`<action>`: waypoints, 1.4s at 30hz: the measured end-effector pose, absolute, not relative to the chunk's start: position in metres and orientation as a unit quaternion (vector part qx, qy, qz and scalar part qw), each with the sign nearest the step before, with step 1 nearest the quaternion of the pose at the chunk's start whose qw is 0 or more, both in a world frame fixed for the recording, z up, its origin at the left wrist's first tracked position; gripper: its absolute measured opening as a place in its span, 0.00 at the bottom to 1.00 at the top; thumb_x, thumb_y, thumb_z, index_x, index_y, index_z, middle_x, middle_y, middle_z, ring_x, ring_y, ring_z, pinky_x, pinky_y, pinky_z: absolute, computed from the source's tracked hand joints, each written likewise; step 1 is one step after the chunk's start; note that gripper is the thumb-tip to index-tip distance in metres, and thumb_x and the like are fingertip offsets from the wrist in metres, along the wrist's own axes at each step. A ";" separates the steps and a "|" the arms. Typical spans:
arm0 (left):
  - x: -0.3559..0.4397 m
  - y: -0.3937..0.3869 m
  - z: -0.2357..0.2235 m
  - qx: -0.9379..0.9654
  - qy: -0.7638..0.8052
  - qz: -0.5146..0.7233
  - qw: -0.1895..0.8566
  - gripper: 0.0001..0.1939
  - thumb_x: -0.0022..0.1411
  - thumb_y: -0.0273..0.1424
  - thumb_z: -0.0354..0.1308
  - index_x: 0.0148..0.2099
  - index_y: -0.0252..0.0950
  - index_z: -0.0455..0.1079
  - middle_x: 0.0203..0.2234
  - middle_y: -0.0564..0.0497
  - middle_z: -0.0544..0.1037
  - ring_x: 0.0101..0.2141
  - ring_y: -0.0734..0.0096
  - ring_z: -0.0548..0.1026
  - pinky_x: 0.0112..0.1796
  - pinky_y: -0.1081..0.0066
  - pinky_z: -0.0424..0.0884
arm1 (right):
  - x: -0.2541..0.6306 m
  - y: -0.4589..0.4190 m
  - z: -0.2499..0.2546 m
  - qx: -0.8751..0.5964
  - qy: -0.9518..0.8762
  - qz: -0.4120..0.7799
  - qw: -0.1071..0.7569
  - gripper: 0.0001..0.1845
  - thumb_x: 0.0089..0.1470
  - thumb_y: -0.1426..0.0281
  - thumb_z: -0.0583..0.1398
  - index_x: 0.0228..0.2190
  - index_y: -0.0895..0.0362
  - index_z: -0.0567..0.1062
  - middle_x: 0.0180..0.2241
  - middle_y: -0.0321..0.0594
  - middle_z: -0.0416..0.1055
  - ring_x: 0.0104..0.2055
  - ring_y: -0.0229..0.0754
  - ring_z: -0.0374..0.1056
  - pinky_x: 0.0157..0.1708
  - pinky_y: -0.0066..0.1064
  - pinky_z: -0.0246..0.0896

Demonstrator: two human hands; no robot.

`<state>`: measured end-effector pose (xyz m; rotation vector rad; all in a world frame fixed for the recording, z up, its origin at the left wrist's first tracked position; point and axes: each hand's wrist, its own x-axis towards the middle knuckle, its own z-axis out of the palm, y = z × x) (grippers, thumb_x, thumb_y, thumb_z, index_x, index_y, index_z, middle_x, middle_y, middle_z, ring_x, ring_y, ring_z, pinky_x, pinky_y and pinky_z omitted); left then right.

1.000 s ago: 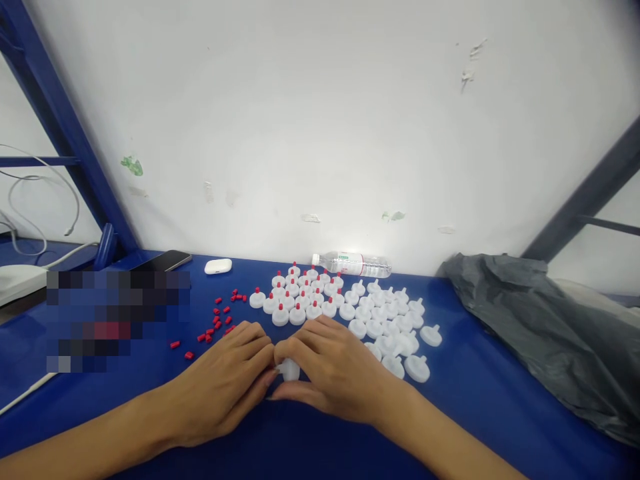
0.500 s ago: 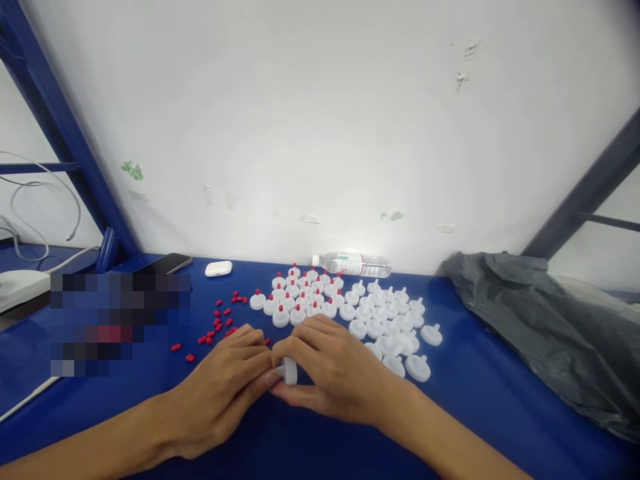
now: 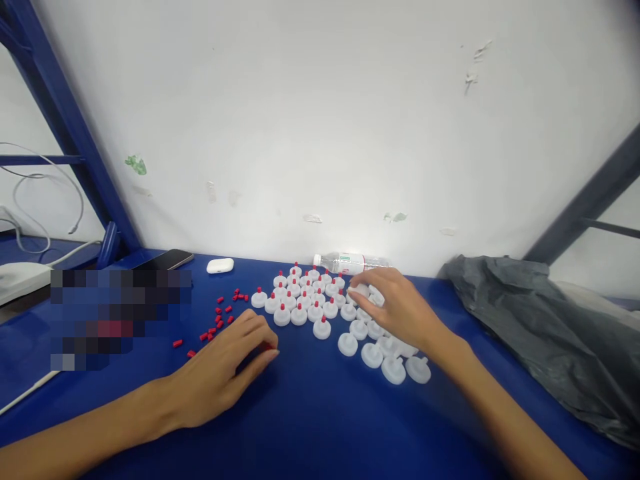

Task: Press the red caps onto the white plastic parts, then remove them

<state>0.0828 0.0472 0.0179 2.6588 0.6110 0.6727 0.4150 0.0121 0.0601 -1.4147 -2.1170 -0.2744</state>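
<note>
My left hand [image 3: 227, 370] rests low over the blue table with curled fingers. A bit of a red tip cap [image 3: 271, 347] shows between its thumb and index finger. At the right, my right hand [image 3: 393, 303] reaches over the bare white nozzle caps [image 3: 371, 355], its thumb and fingers around one white nozzle cap [image 3: 359, 292]; the fingers partly cover it. White nozzle caps with red tips [image 3: 299, 315] stand grouped in the middle. One red-tipped nozzle cap [image 3: 322, 328] stands at the group's front edge. Loose red tip caps [image 3: 219, 319] lie scattered beyond my left hand.
A clear bottle [image 3: 350, 263] lies on its side along the wall. A white earbud case [image 3: 220, 266] and a dark phone [image 3: 173, 259] are at the back left. A grey plastic bag [image 3: 525, 333] covers the right side. White cables [image 3: 35, 387] run at the left.
My hands have come apart. A red-tipped nozzle cap now stands at the front of the group. My right hand has moved right and away to the bare nozzle caps; the left stays near its place.
</note>
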 end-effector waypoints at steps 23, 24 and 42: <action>0.084 0.053 0.012 0.949 0.242 0.165 0.119 0.10 0.75 0.32 0.50 0.53 0.44 0.71 0.49 0.48 0.69 0.50 0.62 0.69 0.53 0.61 0.68 | 0.402 0.012 0.049 -0.507 -0.835 -0.040 0.207 0.10 0.65 0.62 0.62 0.42 0.54 0.80 0.41 0.40 0.80 0.46 0.49 0.73 0.55 0.47 0.58; 0.084 0.052 0.012 0.948 0.243 0.168 0.120 0.10 0.75 0.32 0.50 0.53 0.44 0.70 0.49 0.48 0.69 0.50 0.62 0.69 0.53 0.61 0.69 | 0.400 0.011 0.050 -0.507 -0.833 -0.039 0.217 0.11 0.66 0.61 0.62 0.44 0.53 0.79 0.43 0.40 0.80 0.48 0.49 0.72 0.55 0.46 0.58; 0.082 0.043 0.014 0.941 0.197 0.253 0.110 0.09 0.73 0.26 0.52 0.53 0.42 0.66 0.44 0.50 0.71 0.46 0.65 0.67 0.49 0.65 0.66 | 0.348 -0.007 0.041 -0.401 -0.877 -0.043 0.259 0.07 0.71 0.70 0.54 0.46 0.55 0.71 0.42 0.42 0.78 0.42 0.43 0.75 0.43 0.35 0.70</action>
